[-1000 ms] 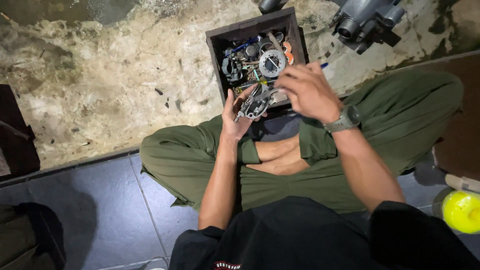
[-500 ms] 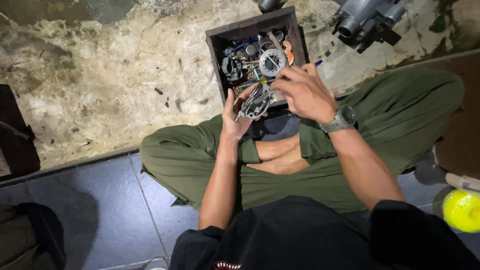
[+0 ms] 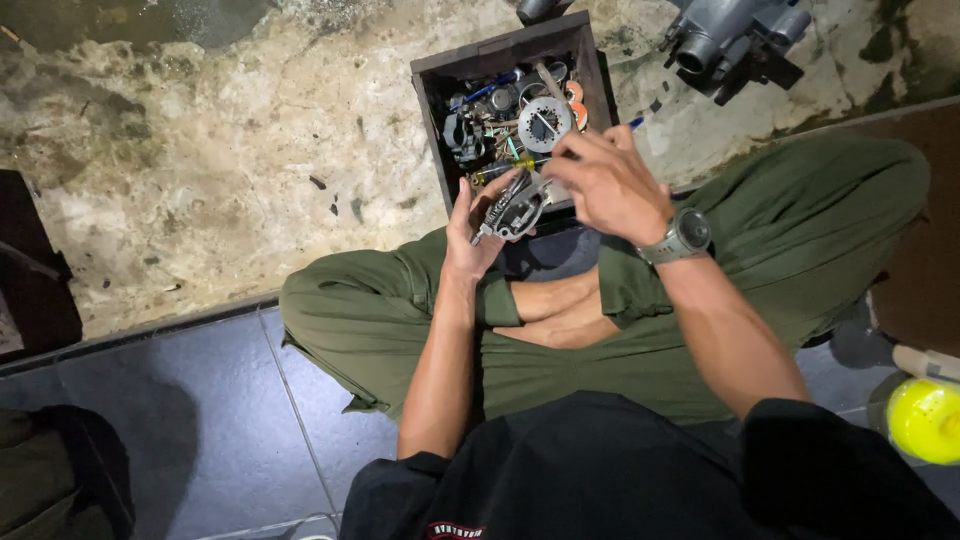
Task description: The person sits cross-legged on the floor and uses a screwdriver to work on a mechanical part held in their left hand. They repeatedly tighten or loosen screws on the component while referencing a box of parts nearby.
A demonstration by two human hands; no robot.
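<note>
I sit cross-legged on the floor in green trousers. My left hand [image 3: 472,232] holds a small grey metal part [image 3: 516,208] just in front of a dark wooden box [image 3: 428,82]. The box is full of several metal parts, a round toothed disc [image 3: 545,122] and small tools. My right hand [image 3: 605,182], with a grey watch on its wrist, has its fingers pinched at the top of the metal part, over the box's near edge. Whether those fingers hold a small tool or piece I cannot tell.
A grey machine part [image 3: 735,35] lies on the rough concrete floor [image 3: 220,170] to the right of the box. A yellow round object [image 3: 925,420] sits at the right edge. Dark tiles [image 3: 200,420] cover the floor at the lower left.
My right hand has shifted slightly, its fingers working at the top of the metal part. My left hand has kept its hold.
</note>
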